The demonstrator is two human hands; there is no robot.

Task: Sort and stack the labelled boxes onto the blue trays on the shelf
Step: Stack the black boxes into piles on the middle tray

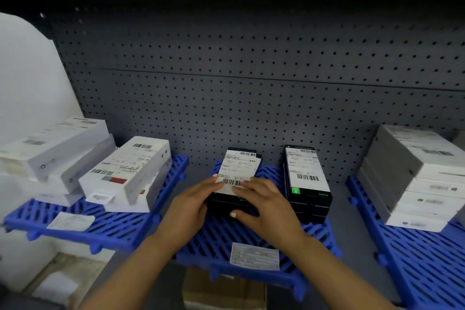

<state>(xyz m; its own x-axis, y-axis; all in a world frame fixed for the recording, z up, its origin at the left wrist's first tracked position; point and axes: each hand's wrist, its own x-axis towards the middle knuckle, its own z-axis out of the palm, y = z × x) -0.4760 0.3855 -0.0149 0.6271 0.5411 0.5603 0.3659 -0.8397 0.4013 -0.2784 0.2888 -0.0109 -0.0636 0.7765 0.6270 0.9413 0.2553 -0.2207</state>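
Observation:
A black box with a white barcode label (237,171) tops a short stack of black boxes on the middle blue tray (221,236). My left hand (193,206) holds its near left corner, fingertips on the label. My right hand (261,204) holds the near right side, fingers on the label and thumb curled against the box's front. A second stack of black labelled boxes (305,181) stands just to the right on the same tray. White labelled boxes (128,173) lie on the left blue tray (105,226). Grey-and-white boxes (412,173) are stacked on the right blue tray (427,254).
A dark pegboard (251,83) backs the shelf. Paper tags lie on the front of the middle tray (254,256) and the left tray (70,220). A cardboard box (224,292) shows below the shelf edge. A white wall (27,78) is at the left.

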